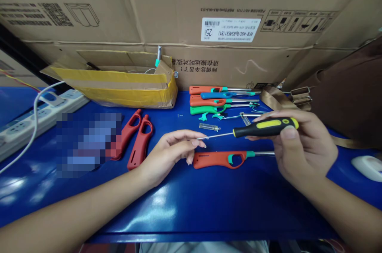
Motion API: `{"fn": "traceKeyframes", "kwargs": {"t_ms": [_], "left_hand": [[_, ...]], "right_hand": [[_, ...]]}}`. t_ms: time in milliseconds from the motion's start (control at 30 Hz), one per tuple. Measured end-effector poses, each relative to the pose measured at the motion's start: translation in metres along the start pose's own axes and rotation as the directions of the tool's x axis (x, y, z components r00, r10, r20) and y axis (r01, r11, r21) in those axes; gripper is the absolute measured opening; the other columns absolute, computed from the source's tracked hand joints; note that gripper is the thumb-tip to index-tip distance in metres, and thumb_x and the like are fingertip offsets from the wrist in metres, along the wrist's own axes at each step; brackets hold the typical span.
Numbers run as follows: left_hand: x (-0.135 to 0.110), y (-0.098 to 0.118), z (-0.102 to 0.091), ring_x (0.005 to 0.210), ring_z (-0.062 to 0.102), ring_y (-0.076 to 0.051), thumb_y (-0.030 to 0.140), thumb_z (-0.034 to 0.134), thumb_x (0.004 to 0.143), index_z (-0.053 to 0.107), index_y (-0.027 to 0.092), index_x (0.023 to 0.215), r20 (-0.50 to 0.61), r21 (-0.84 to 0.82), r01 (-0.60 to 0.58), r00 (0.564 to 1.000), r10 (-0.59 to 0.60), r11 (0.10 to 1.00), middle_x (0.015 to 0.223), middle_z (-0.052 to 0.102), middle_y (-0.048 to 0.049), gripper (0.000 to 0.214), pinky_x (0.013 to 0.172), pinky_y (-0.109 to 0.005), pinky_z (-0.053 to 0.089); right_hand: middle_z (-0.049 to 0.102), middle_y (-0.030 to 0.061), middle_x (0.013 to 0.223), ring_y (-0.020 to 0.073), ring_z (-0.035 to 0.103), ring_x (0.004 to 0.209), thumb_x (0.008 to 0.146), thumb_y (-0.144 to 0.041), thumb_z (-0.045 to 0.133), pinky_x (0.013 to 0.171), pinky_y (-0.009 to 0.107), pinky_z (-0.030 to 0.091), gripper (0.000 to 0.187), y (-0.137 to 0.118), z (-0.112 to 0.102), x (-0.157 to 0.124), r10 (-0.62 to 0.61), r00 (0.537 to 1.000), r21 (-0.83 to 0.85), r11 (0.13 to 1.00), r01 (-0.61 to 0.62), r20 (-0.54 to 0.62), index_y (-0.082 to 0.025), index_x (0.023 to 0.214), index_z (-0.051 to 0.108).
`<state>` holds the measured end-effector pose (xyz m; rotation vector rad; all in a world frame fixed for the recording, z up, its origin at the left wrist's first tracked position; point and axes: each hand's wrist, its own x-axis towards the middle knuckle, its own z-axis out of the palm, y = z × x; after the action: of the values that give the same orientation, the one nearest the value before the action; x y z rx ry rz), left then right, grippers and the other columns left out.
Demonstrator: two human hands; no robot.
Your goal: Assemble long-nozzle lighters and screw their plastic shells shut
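My right hand (pixel 301 145) is closed round the black and yellow handle of a screwdriver (pixel 265 127), its shaft pointing left. The fingers of my left hand (pixel 173 151) pinch the shaft's tip; whether a small screw is there too is hidden. Just below the shaft, an orange gas lighter (pixel 219 159) with a teal trigger lies on the blue table (pixel 191 205), its metal tube running behind my right hand. Beyond my hands lie a clear fuel tank (pixel 209 126) and loose teal parts with wires (pixel 219 116). Two red lighter shells (pixel 140 143) rest left of my left hand.
Several assembled lighters (pixel 209 101) lie in a row at the back. A yellow-taped cardboard box (pixel 119 87) stands behind, against a large carton (pixel 167 10). On the left are a power strip (pixel 44 113) and a blurred-out item (pixel 89 143); on the right, a brown bag (pixel 346 89) and a white object (pixel 367 166).
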<state>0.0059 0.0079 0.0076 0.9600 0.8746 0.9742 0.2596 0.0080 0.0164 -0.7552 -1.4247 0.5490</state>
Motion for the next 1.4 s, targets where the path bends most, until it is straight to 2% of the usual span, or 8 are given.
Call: {"fn": "traceKeyframes", "kwargs": {"t_ms": [267, 400, 500, 767, 900, 1033, 1233, 1400], "left_hand": [[-0.001, -0.001, 0.001, 0.050, 0.052, -0.007, 0.031, 0.084, 0.079, 0.083, 0.018, 0.093, -0.075, 0.231, -0.054, 0.995, 0.073, 0.971, 0.081, 0.078, -0.0060, 0.020, 0.053, -0.022, 0.045], [-0.002, 0.001, 0.002, 0.051, 0.055, -0.007, 0.029, 0.081, 0.081, 0.083, 0.018, 0.090, -0.044, 0.343, -0.119, 0.989, 0.143, 0.932, 0.086, 0.079, -0.0060, 0.015, 0.053, -0.022, 0.048], [-0.003, -0.001, 0.001, 0.050, 0.056, -0.006, 0.025, 0.077, 0.086, 0.083, 0.019, 0.091, 0.008, 0.418, -0.204, 0.975, 0.221, 0.885, 0.091, 0.079, -0.0048, 0.011, 0.052, -0.020, 0.049], [-0.008, -0.008, -0.004, 0.078, 0.074, -0.012, 0.015, 0.074, 0.090, 0.082, 0.016, 0.094, 0.235, 0.704, -0.498, 0.836, 0.495, 0.507, 0.089, 0.081, -0.0032, 0.010, 0.074, -0.017, 0.057], [-0.009, -0.010, -0.004, 0.079, 0.074, -0.012, 0.015, 0.071, 0.092, 0.081, 0.015, 0.095, 0.336, 0.723, -0.554, 0.805, 0.490, 0.414, 0.089, 0.080, -0.0032, 0.010, 0.074, -0.019, 0.056], [-0.008, -0.010, -0.005, 0.084, 0.070, -0.015, 0.019, 0.072, 0.093, 0.079, 0.019, 0.096, 0.384, 0.744, -0.575, 0.785, 0.486, 0.341, 0.091, 0.078, -0.0021, 0.007, 0.079, -0.027, 0.054], [-0.010, -0.007, -0.004, 0.111, 0.060, -0.028, 0.032, 0.078, 0.085, 0.064, 0.019, 0.131, 0.407, 0.855, -0.478, 0.858, 0.312, 0.201, 0.121, 0.070, -0.0094, 0.049, 0.097, -0.047, 0.049], [-0.013, -0.014, -0.003, 0.105, 0.062, -0.025, 0.022, 0.068, 0.092, 0.061, 0.018, 0.131, 0.455, 0.831, -0.504, 0.859, 0.234, 0.236, 0.117, 0.070, -0.0086, 0.040, 0.096, -0.044, 0.049]], "right_hand": [[0.072, 0.0062, 0.103, 0.0208, 0.075, 0.084, 0.095, -0.024, 0.064, 0.061, 0.033, 0.070, 0.019, -0.001, -0.001, 0.001, 0.004, 1.000, 0.001, 1.000, -0.004, 0.002, -0.026, 0.112, 0.073], [0.072, 0.0068, 0.102, 0.0218, 0.074, 0.084, 0.096, -0.024, 0.063, 0.058, 0.032, 0.067, 0.018, -0.001, -0.001, 0.002, 0.020, 1.000, -0.002, 1.000, -0.020, 0.018, -0.025, 0.112, 0.073], [0.072, 0.0060, 0.099, 0.0207, 0.073, 0.086, 0.094, -0.022, 0.064, 0.057, 0.029, 0.065, 0.018, -0.001, -0.001, 0.004, -0.073, 0.997, -0.043, 0.996, 0.073, -0.002, -0.024, 0.110, 0.074], [0.071, 0.0073, 0.099, 0.0183, 0.069, 0.085, 0.092, -0.017, 0.062, 0.073, 0.031, 0.061, 0.026, -0.001, -0.008, 0.006, -0.240, 0.962, -0.197, 0.944, 0.263, 0.132, -0.020, 0.116, 0.071], [0.070, 0.0081, 0.105, 0.0200, 0.070, 0.098, 0.092, -0.012, 0.061, 0.080, 0.032, 0.064, 0.034, -0.005, -0.006, 0.007, -0.212, 0.939, -0.091, 0.966, 0.244, 0.270, -0.021, 0.126, 0.064], [0.069, 0.0072, 0.114, 0.0176, 0.075, 0.087, 0.091, -0.003, 0.062, 0.065, 0.029, 0.068, 0.053, -0.008, 0.000, 0.004, -0.072, 0.916, 0.066, 0.997, 0.050, 0.394, -0.027, 0.137, 0.051], [0.071, 0.0038, 0.106, 0.0146, 0.073, 0.066, 0.093, -0.009, 0.065, 0.058, 0.029, 0.067, 0.046, -0.004, 0.002, 0.004, -0.033, 0.939, 0.122, 0.993, -0.009, 0.343, -0.030, 0.132, 0.054], [0.071, 0.0031, 0.102, 0.0147, 0.071, 0.061, 0.094, -0.013, 0.065, 0.052, 0.030, 0.065, 0.044, 0.000, 0.003, 0.004, -0.010, 0.931, 0.137, 0.990, -0.043, 0.365, -0.033, 0.132, 0.054]]}}
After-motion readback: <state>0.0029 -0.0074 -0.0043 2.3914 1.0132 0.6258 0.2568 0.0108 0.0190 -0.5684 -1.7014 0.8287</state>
